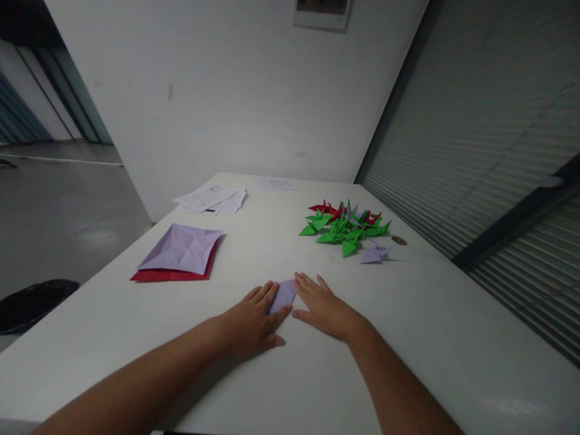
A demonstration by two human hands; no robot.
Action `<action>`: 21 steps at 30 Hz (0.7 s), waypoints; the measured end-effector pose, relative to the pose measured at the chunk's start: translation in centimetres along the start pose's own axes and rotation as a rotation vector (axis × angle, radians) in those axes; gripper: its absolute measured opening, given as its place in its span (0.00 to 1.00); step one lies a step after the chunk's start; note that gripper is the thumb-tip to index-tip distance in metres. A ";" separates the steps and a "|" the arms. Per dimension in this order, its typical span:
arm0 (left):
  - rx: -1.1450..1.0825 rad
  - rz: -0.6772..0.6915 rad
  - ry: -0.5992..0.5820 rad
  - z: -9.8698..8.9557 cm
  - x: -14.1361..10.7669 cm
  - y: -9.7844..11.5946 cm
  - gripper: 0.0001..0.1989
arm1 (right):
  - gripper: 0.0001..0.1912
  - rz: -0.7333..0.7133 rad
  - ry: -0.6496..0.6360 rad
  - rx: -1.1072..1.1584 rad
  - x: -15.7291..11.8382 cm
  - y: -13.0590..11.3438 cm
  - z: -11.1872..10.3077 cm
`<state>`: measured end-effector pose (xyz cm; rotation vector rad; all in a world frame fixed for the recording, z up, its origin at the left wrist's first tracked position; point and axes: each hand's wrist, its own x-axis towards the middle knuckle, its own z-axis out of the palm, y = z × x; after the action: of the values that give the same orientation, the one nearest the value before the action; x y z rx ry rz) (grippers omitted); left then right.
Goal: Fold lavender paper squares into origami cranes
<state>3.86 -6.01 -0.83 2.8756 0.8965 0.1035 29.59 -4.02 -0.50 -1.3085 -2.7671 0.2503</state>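
- Both bare forearms (149,380) reach in from the bottom corners over the near part of the white table (267,241).
- On the left, the tabletop's edge slants past a black round-rimmed container (38,305) standing beyond it; on the right, it runs along the window blinds (498,151).
- At the far end, the tabletop meets the pale wall (226,109). White surface stretches from the hands toward that wall, between the items at either side, and also lies right of the right forearm.
- The left hand (254,320) is palm down, fingers extended and resting on the left part of a small lilac folded paper (284,292), thumb out to the side; it grasps nothing.
- The right hand (324,305) is flattened, unclenched, its fingertips at the paper's upper right corner.
- That paper lies flat on the tabletop, between the two hands.
- Ahead to the left, a creased lilac sheet (185,248) lies over red paper (170,275); printed pages (211,198) overlap farther back.
- Ahead to the right, green, red and lilac folded figures (339,228) crowd together, one lilac figure (375,252) nearer, beside a brown disc (399,240).
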 end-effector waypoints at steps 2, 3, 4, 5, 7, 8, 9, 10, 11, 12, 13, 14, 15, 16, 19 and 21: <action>0.014 0.003 -0.012 0.0 -0.2 0.0 0.41 | 0.38 -0.002 0.004 0.003 0.0 0.1 0.2; 0.021 0.005 -0.013 0.0 -0.3 0.0 0.42 | 0.39 0.000 0.003 0.002 0.0 0.2 0.2; 0.027 0.007 -0.014 0.1 -0.4 0.0 0.42 | 0.39 0.005 -0.003 0.000 0.0 0.3 0.3; 0.032 0.010 -0.016 0.1 -0.5 0.0 0.43 | 0.40 0.013 -0.013 -0.002 0.0 0.3 0.3; 0.040 0.009 -0.021 0.1 -0.6 0.0 0.43 | 0.42 0.032 -0.034 -0.007 0.0 0.4 0.3; 0.044 0.007 -0.025 0.2 -0.7 0.0 0.43 | 0.43 0.041 -0.046 -0.010 0.1 0.5 0.3; 0.048 0.002 -0.028 0.2 -0.7 0.0 0.43 | 0.43 0.047 -0.056 -0.014 0.1 0.5 0.3; 0.053 -0.004 -0.030 0.2 -0.7 0.0 0.43 | 0.43 0.052 -0.062 -0.018 0.1 0.5 0.2; 0.059 -0.010 -0.038 0.2 -0.7 0.0 0.43 | 0.43 0.055 -0.064 -0.020 0.2 0.4 0.2; 0.065 -0.018 -0.050 0.2 -0.7 0.1 0.43 | 0.43 0.058 -0.065 -0.019 0.2 0.4 0.2; 0.073 -0.026 -0.063 0.2 -0.7 0.1 0.43 | 0.43 0.059 -0.064 -0.017 0.2 0.4 0.2; 0.080 -0.035 -0.075 0.2 -0.7 0.2 0.43 | 0.43 0.060 -0.063 -0.014 0.2 0.3 0.2; 0.086 -0.043 -0.085 0.2 -0.7 0.3 0.43 | 0.42 0.062 -0.062 -0.011 0.2 0.3 0.2; 0.092 -0.049 -0.089 0.1 -0.7 0.3 0.44 | 0.42 0.064 -0.063 -0.008 0.2 0.3 0.1; 0.118 -0.042 -0.065 -0.4 -0.6 0.4 0.41 | 0.42 0.067 -0.065 0.001 0.2 0.2 0.0; 0.145 -0.012 -0.027 -1.2 -0.5 0.3 0.36 | 0.42 0.069 -0.069 0.010 0.2 0.1 -0.2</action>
<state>3.47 -6.43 0.39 2.9956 0.9540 -0.0011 29.52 -3.76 -0.33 -1.4207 -2.7757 0.3186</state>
